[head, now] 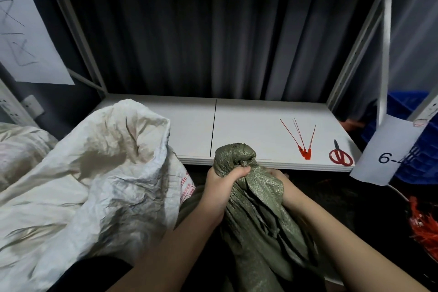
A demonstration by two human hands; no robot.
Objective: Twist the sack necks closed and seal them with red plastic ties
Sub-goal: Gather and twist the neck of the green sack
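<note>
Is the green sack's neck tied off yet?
Not yet: the green sack neck is bunched in the left hand; red ties lie on the shelf.

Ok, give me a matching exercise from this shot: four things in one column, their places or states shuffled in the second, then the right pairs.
Things:
1. green sack
2. white sack
3. red ties
4. scissors

Places or states:
A. lying loose on the shelf, left of the scissors
B. neck bunched and gripped by the left hand and right hand
C. at the shelf's right front corner
D. slumped open at the left, untied

Pairs: 1-B, 2-D, 3-A, 4-C
</note>
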